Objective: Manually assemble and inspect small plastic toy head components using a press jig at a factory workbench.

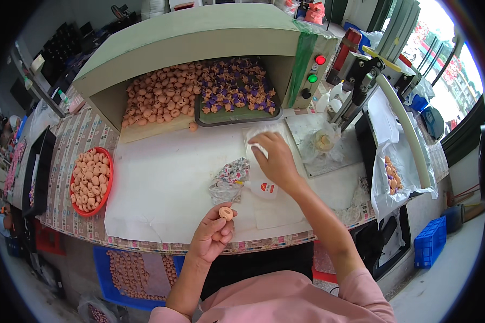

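Note:
Close to the table's front edge, my left hand [210,237] pinches a small peach-coloured doll head [226,213] between thumb and fingers. Another rounded peach piece seems to sit lower in the same hand, partly covered by the fingers. My right hand [275,157] hovers over the white work sheet [161,183], with thumb and fingers apart and nothing visible in them. Beneath and in front of it lie a white squeeze bottle [265,189] with an orange label and a crumpled flowered cloth [236,171].
A green box-shaped housing [194,40] shelters a heap of doll heads [161,96] and a dark tray [237,121] of purple-and-peach pieces. At left stands a red basket [111,180] of heads. A lever press [361,81] and a lined bin [385,202] occupy the right.

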Tool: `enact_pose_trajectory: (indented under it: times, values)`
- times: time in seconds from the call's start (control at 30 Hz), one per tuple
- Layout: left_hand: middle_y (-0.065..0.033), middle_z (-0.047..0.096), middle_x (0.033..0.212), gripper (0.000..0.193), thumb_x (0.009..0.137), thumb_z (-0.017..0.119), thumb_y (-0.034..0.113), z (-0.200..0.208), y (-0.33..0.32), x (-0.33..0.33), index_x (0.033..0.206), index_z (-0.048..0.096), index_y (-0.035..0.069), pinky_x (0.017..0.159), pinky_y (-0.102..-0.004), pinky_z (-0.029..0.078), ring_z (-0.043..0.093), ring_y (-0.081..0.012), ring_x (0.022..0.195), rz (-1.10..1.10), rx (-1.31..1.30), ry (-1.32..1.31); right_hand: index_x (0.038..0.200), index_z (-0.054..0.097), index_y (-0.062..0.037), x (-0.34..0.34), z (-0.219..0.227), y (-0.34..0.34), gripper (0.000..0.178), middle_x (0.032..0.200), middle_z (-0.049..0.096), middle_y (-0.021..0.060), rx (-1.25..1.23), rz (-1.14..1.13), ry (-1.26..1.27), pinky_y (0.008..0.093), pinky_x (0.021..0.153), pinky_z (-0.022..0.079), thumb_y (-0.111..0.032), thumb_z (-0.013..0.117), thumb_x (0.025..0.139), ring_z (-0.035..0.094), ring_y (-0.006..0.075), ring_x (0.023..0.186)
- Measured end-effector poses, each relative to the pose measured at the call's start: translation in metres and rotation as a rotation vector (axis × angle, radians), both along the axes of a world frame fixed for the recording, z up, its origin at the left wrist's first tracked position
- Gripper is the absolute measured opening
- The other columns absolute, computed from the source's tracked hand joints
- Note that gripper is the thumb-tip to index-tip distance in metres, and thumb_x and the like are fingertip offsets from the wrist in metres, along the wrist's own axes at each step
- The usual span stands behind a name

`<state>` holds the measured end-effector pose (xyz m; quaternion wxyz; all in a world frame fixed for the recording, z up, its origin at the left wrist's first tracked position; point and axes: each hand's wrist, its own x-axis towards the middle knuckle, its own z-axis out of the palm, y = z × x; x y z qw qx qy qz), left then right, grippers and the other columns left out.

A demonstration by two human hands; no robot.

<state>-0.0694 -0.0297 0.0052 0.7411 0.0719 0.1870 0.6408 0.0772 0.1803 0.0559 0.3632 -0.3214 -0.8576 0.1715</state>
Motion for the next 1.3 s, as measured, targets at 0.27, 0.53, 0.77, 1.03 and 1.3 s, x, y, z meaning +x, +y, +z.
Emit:
enact_pose_trajectory:
  times: [0.27,0.53,0.77,1.03,1.3]
  values:
    - [-0.0083,0.061,0.110,0.042,0.087,0.060,-0.001,0.010,-0.017,-0.027,0.128,0.052,0.007,0.067,-0.0230,0.053,0.058,-0.0112,0.081,0.146,-0.059,0.130,0.094,0.068,-0.0040,-0.068,0.018,0.022,0.014,0.095,0.065,0.0115,-0.002,0.096,0.011,0.0389,0.079,0.047,-0.004,0.064,0.080,0.058,0.0300,0.094]
    - [-0.0068,0.061,0.113,0.043,0.087,0.062,-0.001,-0.001,-0.022,-0.039,0.128,0.052,0.007,0.071,-0.0237,0.054,0.061,-0.0106,0.083,0.186,-0.086,0.172,0.093,0.067,-0.0034,-0.040,0.019,-0.069,0.015,0.094,0.065,0.0086,-0.202,0.383,-0.173,0.0361,0.078,0.049,-0.002,0.068,0.078,0.057,0.0282,0.092]
    - [-0.0099,0.060,0.115,0.045,0.086,0.061,-0.001,-0.005,-0.027,-0.022,0.129,0.051,0.008,0.067,-0.0244,0.055,0.060,-0.0120,0.080,0.196,-0.092,0.210,0.096,0.068,-0.0037,0.073,0.011,-0.088,0.023,0.099,0.066,0.0102,-0.197,-0.123,-0.063,0.0356,0.083,0.048,0.000,0.071,0.073,0.059,0.0283,0.094]
    - [-0.0112,0.060,0.114,0.040,0.088,0.060,0.001,-0.008,-0.007,0.059,0.126,0.052,0.004,0.069,-0.0252,0.056,0.062,-0.0125,0.081,-0.063,-0.034,0.153,0.105,0.066,-0.0032,0.175,0.000,-0.115,0.037,0.106,0.064,0.0120,-0.232,-0.374,-0.199,0.0379,0.091,0.044,-0.006,0.075,0.069,0.055,0.0315,0.104]
    - [-0.0098,0.061,0.111,0.039,0.089,0.059,0.000,-0.002,0.007,0.122,0.126,0.052,0.004,0.068,-0.0235,0.056,0.061,-0.0117,0.083,-0.207,-0.111,0.174,0.093,0.066,-0.0027,0.202,-0.039,-0.112,0.021,0.089,0.061,0.0105,-0.198,-0.261,-0.094,0.0372,0.077,0.046,-0.003,0.072,0.073,0.057,0.0283,0.086]
